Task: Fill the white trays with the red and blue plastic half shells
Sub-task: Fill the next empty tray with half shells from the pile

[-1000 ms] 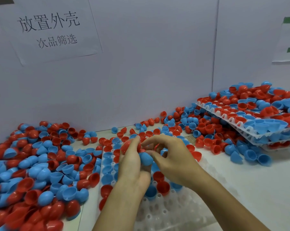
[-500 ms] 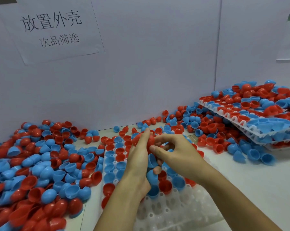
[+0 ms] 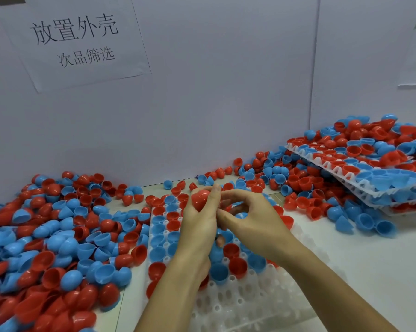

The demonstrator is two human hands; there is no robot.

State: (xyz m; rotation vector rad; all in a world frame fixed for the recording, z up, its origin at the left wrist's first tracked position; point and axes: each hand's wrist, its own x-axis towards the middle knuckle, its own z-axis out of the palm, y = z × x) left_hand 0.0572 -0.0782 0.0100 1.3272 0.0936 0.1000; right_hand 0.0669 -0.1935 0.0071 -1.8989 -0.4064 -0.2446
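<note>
The red shell (image 3: 200, 200) sits in the left hand (image 3: 197, 226), fingers curled round it, dome facing the camera, held above the far part of the tray (image 3: 245, 305). The right hand (image 3: 252, 219) is just beside it with thumb and forefinger bent toward each other; whether they pinch anything I cannot tell, since the left hand hides the gap.

The tray in front lies flat on the table (image 3: 360, 279). Its far rows already hold red and blue shells, open side up, while the near rows show bare white pockets, so I judge it roughly half filled. The hands cover some of the middle pockets, so the exact count is hidden.

To the right, a stack of trays (image 3: 360, 185) looks filled, tilted and half buried under loose shells. A big pile of loose shells (image 3: 58, 236) lies left of the tray, and more are strewn along the wall (image 3: 226, 104) behind it. Plenty of stock remains, then; what is left is the near half of this tray, and any further trays cannot be seen
</note>
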